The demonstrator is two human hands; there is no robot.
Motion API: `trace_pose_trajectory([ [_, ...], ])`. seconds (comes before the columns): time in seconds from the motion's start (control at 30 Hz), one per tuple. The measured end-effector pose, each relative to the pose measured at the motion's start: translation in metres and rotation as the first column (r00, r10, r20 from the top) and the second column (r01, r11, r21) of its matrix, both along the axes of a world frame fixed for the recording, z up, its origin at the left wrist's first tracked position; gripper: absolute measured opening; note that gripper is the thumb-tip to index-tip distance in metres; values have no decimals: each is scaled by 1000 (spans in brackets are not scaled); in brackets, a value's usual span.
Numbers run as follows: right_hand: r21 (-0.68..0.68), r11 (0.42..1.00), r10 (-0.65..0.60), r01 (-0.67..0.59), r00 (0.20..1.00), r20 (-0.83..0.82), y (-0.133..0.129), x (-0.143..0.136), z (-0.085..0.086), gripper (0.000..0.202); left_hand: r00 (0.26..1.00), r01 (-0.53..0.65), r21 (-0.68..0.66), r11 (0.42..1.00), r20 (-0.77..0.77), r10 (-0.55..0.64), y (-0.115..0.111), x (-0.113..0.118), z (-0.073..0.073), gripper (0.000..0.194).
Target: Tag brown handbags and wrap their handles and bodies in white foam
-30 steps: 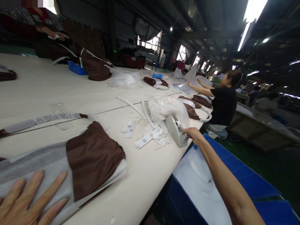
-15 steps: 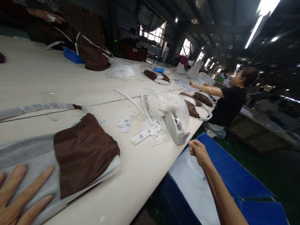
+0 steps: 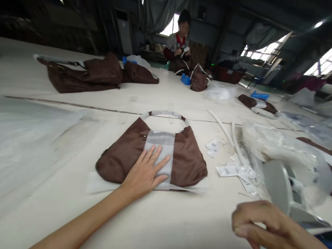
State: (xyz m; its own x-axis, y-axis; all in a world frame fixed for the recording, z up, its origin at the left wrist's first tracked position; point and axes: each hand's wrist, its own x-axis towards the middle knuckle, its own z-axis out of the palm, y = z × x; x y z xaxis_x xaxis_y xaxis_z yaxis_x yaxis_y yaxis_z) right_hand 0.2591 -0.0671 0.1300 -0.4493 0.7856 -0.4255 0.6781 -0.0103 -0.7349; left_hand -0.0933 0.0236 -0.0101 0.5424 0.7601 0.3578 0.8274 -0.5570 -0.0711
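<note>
A long cream bench (image 3: 77, 214) fills the workshop, and at its near middle lies a brown handbag (image 3: 186, 159), a band of white wrapping paper (image 3: 162, 141) already folded across its body over a larger sheet beneath. The left hand (image 3: 145, 173) presses flat and open on that band, holding it down. Right of the bag, the right hand (image 3: 261, 224) hovers curled by a grey tape dispenser (image 3: 277, 183); whether its grip holds anything cannot be told. The wrap looks unsealed. Loose tags (image 3: 228, 170) lie right of the bag, and beyond it a co-worker (image 3: 178, 43) handles more bags.
</note>
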Motion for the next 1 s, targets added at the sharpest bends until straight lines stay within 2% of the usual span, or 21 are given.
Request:
trace_pose_trajectory([
  [0.07, -2, 968, 251, -252, 967, -47, 44, -50, 18, 28, 1000, 8, -6, 1000, 28, -8, -3, 0, 0, 65],
  [0.17, 65, 864, 502, -499, 864, -40, 116, -110, 20, 22, 998, 9, 15, 1000, 58, -10, -4, -1, 0, 68],
  [0.27, 119, 762, 620, -636, 770, 149, 173, -152, 7, 17, 997, 6, 48, 999, 72, -10, -4, -1, -1, 70],
  [0.37, 83, 744, 589, -663, 710, 387, 205, -180, 0, 14, 995, 9, 43, 999, 98, -13, -4, -2, -4, 70],
  [0.47, 45, 751, 550, -659, 662, 509, 220, -197, -2, 15, 992, 15, 33, 999, 127, -19, -4, -2, -8, 70],
  [0.53, 32, 746, 560, -665, 653, 510, 225, -200, -1, 14, 991, 19, 35, 999, 135, -23, -4, -2, -9, 71],
  [0.63, 22, 766, 592, -643, 718, 366, 227, -192, 2, 12, 987, 19, 18, 1000, 160, -21, -5, -2, -10, 71],
  [0.7, -57, 775, 626, -629, 754, 201, 223, -185, 5, 16, 984, 21, -5, 1000, 178, -20, -6, -1, -9, 71],
  [0.77, -202, 730, 676, -653, 734, 73, 219, -180, 9, 19, 983, 23, -21, 1000, 184, -19, -6, 0, -7, 73],
  [0.83, -283, 666, 728, -690, 684, 47, 216, -181, 9, 19, 983, 23, -28, 999, 180, -18, -6, -1, -7, 73],
  [0.9, -235, 665, 747, -709, 639, 185, 219, -187, 6, 16, 984, 23, -26, 999, 179, -18, -6, -1, -8, 73],
  [0.97, -110, 683, 688, -722, 586, 428, 223, -196, 1, 14, 982, 20, -24, 999, 189, -15, -6, -1, -9, 72],
  [1.0, -54, 672, 644, -739, 545, 537, 225, -200, -2, 12, 980, 20, -23, 1000, 196, -15, -6, -1, -10, 73],
])
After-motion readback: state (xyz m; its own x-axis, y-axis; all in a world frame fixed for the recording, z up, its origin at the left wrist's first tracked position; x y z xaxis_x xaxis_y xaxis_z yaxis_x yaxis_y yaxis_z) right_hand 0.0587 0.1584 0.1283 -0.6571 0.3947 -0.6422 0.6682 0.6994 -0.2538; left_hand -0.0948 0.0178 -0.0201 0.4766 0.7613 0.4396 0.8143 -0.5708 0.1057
